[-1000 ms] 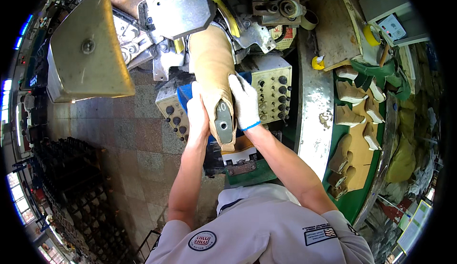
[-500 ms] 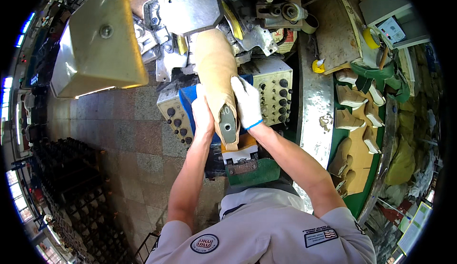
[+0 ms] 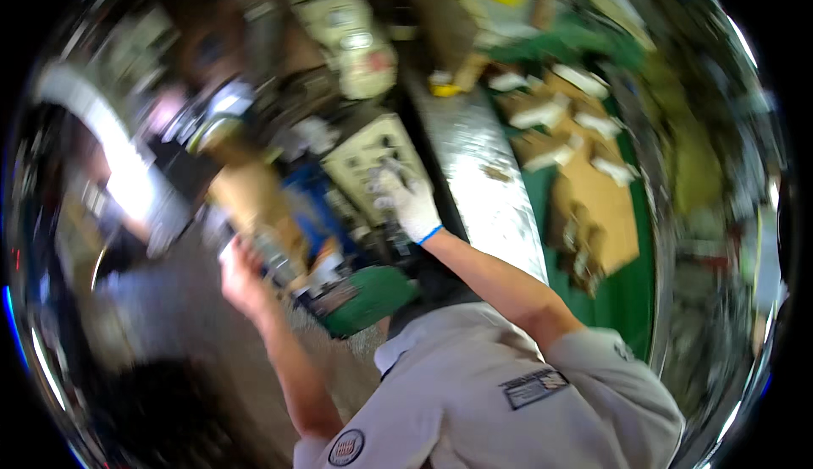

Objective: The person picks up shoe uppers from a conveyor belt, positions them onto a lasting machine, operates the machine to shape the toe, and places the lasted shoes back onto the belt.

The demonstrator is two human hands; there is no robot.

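Observation:
A tan shoe upper on a last [image 3: 252,200] sits in the machine, sole plate facing me and smeared by motion. Beside its near left end is my bare left hand [image 3: 243,273]; blur hides whether its fingers grip or only touch the shoe. My right hand [image 3: 411,202], in a white glove with a blue cuff, is away from the shoe. It hovers over or touches the pale control panel [image 3: 360,164] with dark knobs, fingers apart and nothing seen in them. A green padded part [image 3: 373,295] of the machine lies below the shoe.
To the right runs a metal-topped ledge [image 3: 483,164]. Past it, a green tray [image 3: 622,300] carries a cardboard sheet [image 3: 601,223] with several tan shoes [image 3: 546,151] on it. A large pale curved machine part [image 3: 127,164] stands at left.
My right hand has left the shoe and moved to the control panel. My left hand is lower along the shoe's left side. The whole view has swung right and tilted.

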